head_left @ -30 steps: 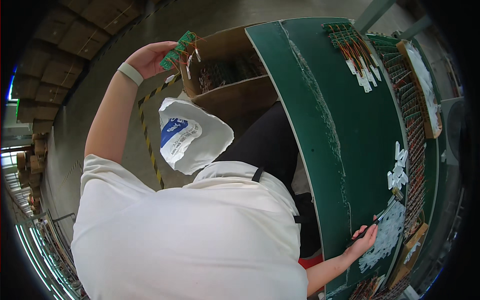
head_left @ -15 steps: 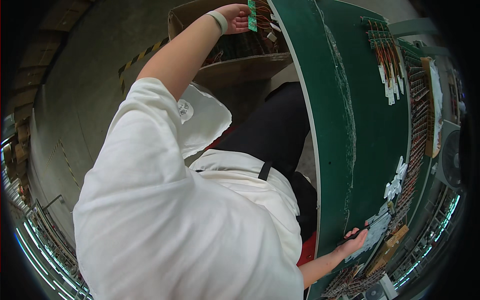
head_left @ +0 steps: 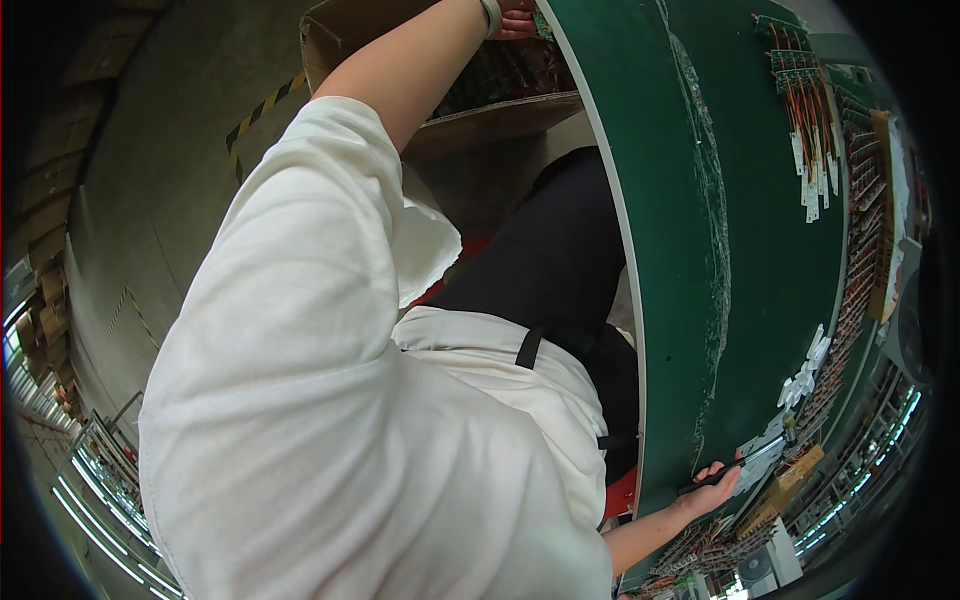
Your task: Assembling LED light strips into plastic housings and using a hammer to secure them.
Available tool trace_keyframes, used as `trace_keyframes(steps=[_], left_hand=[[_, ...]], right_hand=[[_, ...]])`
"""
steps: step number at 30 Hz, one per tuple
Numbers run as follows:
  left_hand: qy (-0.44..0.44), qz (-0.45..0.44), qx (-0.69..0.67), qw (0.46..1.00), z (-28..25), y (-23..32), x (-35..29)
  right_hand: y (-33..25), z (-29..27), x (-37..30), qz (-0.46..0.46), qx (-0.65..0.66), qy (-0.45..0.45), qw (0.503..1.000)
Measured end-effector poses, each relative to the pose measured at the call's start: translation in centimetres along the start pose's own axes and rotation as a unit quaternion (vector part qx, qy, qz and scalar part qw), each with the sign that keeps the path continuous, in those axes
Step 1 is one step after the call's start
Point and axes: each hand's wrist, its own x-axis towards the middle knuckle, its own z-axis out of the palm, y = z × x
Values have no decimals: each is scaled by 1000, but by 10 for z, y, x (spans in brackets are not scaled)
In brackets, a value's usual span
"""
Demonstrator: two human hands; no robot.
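At the top edge, my left hand [head_left: 517,22], with a pale band on its wrist, is closed on a green circuit board [head_left: 543,26]. It is beside the table's edge and above an open cardboard box [head_left: 505,112]; part of the hand is cut off by the frame. Low on the right, my right hand [head_left: 712,494] grips a slim black-handled tool [head_left: 765,447] with a thin metal shaft, whose exact kind I cannot make out. The shaft points over a pale patch on the table, near a pile of small white pieces [head_left: 803,372].
The green tabletop [head_left: 670,250] carries a strip of clear tape [head_left: 716,220]. Joined green boards with orange wires and white ends [head_left: 800,100] lie at its far side. Rows of wired boards [head_left: 862,200] line the edge beside a cardboard strip [head_left: 885,220].
My left hand has moved right with the circuit board, closer to the table edge and partly out of view. My right hand still grips the tool at nearly the same place.
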Motion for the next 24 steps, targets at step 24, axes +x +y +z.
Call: trace_keyframes(steps=[24], left_hand=[[267,13,15,963,-118,-75,-14]], right_hand=[[24,9,12,5,65,-47,997]])
